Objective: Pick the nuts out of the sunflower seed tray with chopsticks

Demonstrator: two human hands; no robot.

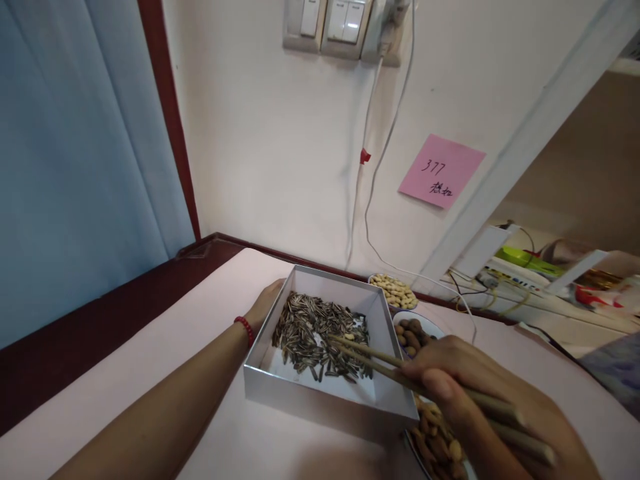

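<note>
My left hand (265,308) braces the white box (320,393) against sliding. My right hand's (480,393) grip pinches chopsticks (370,360), tips holding a peanut (351,337) over sunflower seeds (315,333).

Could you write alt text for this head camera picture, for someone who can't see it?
A right hand holds wooden chopsticks over sunflower seeds in a white box, which the left hand steadies. Small dishes of nuts sit beside it on a pale pink table.
</note>
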